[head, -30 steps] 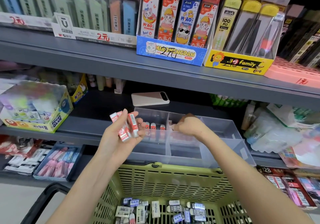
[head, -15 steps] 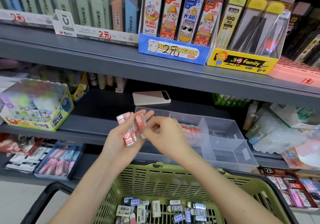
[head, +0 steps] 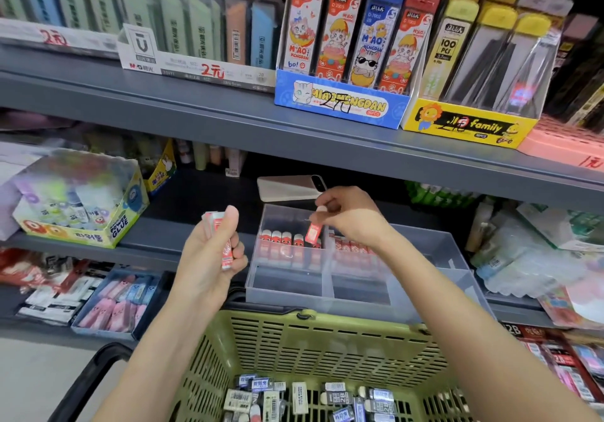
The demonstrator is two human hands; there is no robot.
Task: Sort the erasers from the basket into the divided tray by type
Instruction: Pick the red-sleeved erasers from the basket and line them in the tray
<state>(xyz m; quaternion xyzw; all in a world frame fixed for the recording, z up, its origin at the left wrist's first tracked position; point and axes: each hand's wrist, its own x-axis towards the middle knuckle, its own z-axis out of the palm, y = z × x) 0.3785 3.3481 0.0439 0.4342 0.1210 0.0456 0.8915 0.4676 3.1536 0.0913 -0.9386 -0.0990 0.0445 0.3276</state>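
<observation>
A clear divided tray (head: 425, 294) sits on the middle shelf. Its back left compartment holds a row of red-sleeved erasers (head: 286, 238); more red ones lie in the compartment to the right. My right hand (head: 351, 217) pinches one red eraser (head: 314, 232) upright over the back left compartment, at the right end of the row. My left hand (head: 209, 255) grips a small bunch of red erasers (head: 225, 248) left of the tray. Below, the green basket (head: 313, 343) holds several black, blue and white sleeved erasers (head: 327, 398).
A phone (head: 287, 187) lies on the shelf behind the tray. A glue box (head: 78, 199) stands at the left, plastic-wrapped packs at the right. The upper shelf edge hangs just above my hands. The black basket handle (head: 88, 385) curves at lower left.
My right hand took one red eraser from the bunch in my left hand and carried it right, over the tray. The left hand now holds fewer erasers.
</observation>
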